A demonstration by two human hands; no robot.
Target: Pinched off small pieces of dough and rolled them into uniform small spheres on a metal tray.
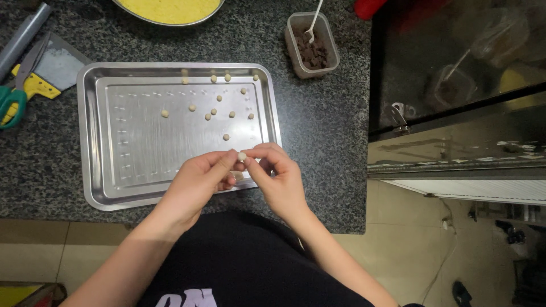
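My left hand [200, 179] and my right hand [277, 177] meet over the near edge of a steel baking tray [91, 142]. Between the fingertips of both hands sits a small pale dough ball [242, 156]. More dough seems tucked in my left palm, mostly hidden. Several small dough balls [214, 111] lie scattered on the far right part of the tray, one [165, 113] further left.
A clear tub of brown chocolate pieces [311, 50] with a white spoon stands beyond the tray's right corner. A metal bowl of yellow batter [170, 10] is at the top edge. Green-handled scissors [12, 102] and a scraper [54, 71] lie left. The counter ends to the right.
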